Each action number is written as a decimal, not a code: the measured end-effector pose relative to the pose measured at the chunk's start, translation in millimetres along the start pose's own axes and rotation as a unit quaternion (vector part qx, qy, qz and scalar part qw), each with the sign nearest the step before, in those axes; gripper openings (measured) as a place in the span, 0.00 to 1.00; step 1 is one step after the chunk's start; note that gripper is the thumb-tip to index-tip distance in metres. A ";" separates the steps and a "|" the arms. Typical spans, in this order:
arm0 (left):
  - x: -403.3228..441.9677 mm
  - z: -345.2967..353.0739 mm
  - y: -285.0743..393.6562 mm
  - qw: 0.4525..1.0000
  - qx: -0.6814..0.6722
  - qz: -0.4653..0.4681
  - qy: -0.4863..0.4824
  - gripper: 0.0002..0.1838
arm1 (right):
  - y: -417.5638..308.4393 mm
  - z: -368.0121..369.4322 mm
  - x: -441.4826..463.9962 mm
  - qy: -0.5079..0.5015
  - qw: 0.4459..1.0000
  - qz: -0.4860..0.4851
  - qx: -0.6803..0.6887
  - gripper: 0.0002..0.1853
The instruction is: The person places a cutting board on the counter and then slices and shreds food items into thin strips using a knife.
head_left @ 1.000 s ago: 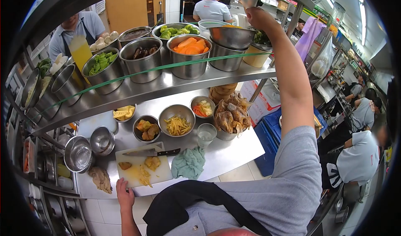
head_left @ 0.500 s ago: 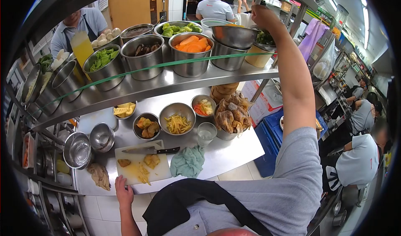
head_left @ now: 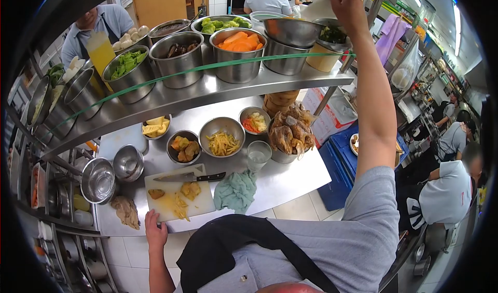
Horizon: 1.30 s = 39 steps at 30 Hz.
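Note:
My left hand (head_left: 156, 229) rests open at the table's front edge, by the near left corner of a white cutting board (head_left: 199, 203). The board carries a knife (head_left: 189, 177), yellow strips (head_left: 179, 208) and brownish-yellow pieces (head_left: 190, 190). A green cloth (head_left: 235, 191) lies right of the board. High at the upper shelf, my right hand (head_left: 346, 5) is closed on a pale, whitish object (head_left: 322, 10), whose shape is partly hidden. Just below that hand is a bowl of dark leafy greens (head_left: 332, 33).
Metal pots of carrots (head_left: 240, 42), broccoli (head_left: 220, 24) and leaves line the shelf (head_left: 218, 88). Bowls of strips (head_left: 222, 137) and chunks (head_left: 183, 147), a glass (head_left: 258, 155) and brown poultry (head_left: 291, 132) stand below. Co-workers are behind the shelf and at right.
My right hand has shifted right and slightly up, and the whitish object now shows beside it. My left hand stays at the table edge. The view has shifted slightly.

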<state>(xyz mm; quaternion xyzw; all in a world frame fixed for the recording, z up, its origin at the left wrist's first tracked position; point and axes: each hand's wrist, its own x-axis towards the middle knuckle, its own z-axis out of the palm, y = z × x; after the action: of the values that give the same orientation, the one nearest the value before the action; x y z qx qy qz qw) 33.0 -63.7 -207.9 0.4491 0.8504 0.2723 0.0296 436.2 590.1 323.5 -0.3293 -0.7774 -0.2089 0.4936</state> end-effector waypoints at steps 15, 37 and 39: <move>111.4 -99.2 220.5 0.949 -0.250 0.173 0.084 0.32 | -198.9 -131.3 -148.2 0.183 0.921 0.059 0.338 0.06; 12.9 -58.3 -24.2 0.936 -0.278 -0.203 -0.073 0.13 | -387.8 -61.1 -458.7 -0.383 0.571 0.475 0.549 0.07; 9.0 -50.4 -30.2 0.811 -0.520 -0.186 -0.192 0.20 | -426.0 -49.2 -479.3 -0.398 0.520 0.535 0.533 0.07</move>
<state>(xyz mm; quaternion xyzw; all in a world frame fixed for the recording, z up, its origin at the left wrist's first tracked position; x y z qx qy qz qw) -9.8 -92.2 -178.1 0.2433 0.6263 0.5712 0.4714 303.1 115.2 -89.3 -0.4071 -0.5361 0.7013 0.2346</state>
